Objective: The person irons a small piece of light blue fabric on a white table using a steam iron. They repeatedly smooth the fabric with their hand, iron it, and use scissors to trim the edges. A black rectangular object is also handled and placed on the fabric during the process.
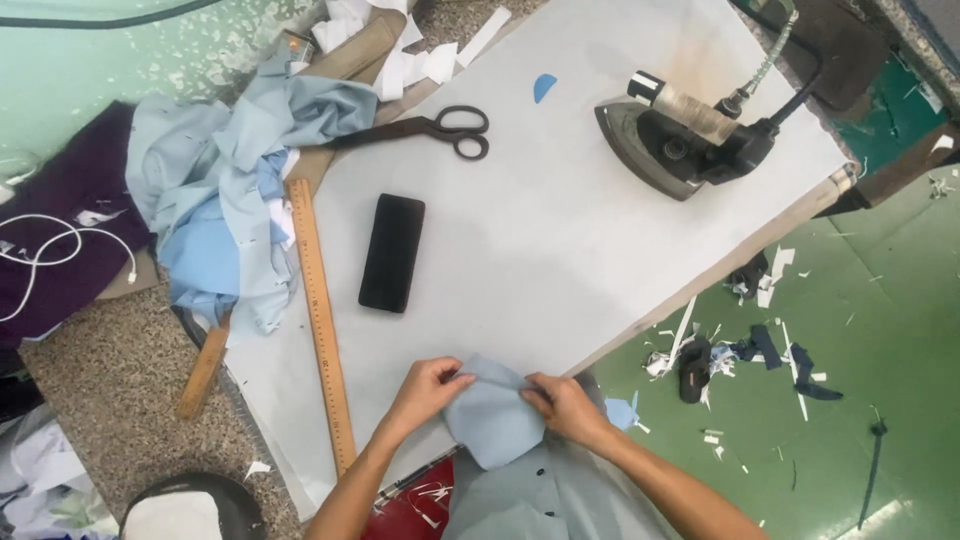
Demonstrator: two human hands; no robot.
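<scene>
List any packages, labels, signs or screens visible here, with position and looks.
Phone: lies flat on the grey ironing table, between the wooden ruler and the middle; black rectangle, screen dark.
No packages, labels or signs can be made out.

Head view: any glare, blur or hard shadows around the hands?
Head view: even, soft light, no hard shadows; left hand and right hand pinching the pale blue fabric piece look slightly soft; no glare on the black phone; edges bow slightly.

pale blue fabric piece (492,418), black phone (391,252)
</scene>
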